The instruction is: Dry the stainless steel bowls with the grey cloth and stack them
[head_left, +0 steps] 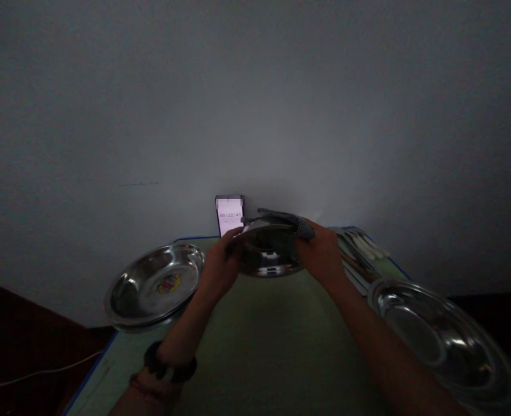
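A shiny metal bowl [268,263] is held up over the middle of the table, tilted with its underside partly toward me. My left hand [223,263] grips its left rim, fingers closed around the edge. On the right side, my right hand [322,251] is closed on a grey cloth [296,221] that lies over the bowl's far rim. The cloth sits between those fingers and the metal. Part of the bowl's far side is hidden by the cloth and its own rim.
Stacked metal basins [151,289] stand at the left, the top one bearing a coloured sticker. Another metal basin [437,341] is at the right, with white-handled utensils [368,245] behind it. A lit phone [230,215] leans against the wall. The table [264,346] is green with blue edging.
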`<act>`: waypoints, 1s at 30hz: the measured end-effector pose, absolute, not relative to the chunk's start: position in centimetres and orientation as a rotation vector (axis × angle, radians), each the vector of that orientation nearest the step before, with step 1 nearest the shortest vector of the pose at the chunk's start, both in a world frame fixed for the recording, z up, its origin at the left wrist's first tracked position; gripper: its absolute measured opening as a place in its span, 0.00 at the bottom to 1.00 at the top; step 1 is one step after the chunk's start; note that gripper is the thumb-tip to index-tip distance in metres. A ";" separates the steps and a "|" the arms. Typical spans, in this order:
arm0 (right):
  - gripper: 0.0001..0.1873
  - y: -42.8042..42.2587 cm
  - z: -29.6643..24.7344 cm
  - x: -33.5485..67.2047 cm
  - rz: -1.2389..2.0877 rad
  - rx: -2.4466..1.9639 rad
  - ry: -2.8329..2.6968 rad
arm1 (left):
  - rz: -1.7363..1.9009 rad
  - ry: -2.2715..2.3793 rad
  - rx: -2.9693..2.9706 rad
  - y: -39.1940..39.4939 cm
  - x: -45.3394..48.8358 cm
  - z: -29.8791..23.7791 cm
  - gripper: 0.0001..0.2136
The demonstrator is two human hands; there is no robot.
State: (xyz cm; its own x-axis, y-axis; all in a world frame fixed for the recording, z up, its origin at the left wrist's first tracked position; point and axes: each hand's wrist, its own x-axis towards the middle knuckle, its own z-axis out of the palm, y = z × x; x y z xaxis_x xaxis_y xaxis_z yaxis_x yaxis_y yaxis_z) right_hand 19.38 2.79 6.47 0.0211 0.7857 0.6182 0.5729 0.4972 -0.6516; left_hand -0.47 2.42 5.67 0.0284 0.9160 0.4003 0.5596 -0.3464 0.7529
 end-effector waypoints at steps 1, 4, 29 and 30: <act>0.13 2.8 6.7 19.5 0.272 -1.196 -1.601 | 1.288 1.471 1.843 2.3 -0.2 5.9 0.16; 0.18 3.0 6.8 19.4 0.404 -1.277 -1.438 | 1.395 1.404 1.467 2.0 0.6 6.5 0.18; 0.24 0.9 7.4 17.8 0.225 -1.240 -2.017 | 1.181 1.310 2.533 1.8 -0.7 6.2 0.15; 0.22 1.0 7.2 17.7 0.191 -1.256 -2.000 | 1.231 1.278 2.533 1.9 -0.7 6.0 0.15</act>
State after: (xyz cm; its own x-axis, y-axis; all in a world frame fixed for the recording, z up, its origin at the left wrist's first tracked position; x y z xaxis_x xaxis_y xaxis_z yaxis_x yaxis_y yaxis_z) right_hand 17.72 1.00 7.24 -0.2343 0.8244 0.5153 0.7118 0.5065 -0.4866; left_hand -0.71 1.95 5.96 0.3419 0.6962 0.6312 0.6572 -0.6572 0.3690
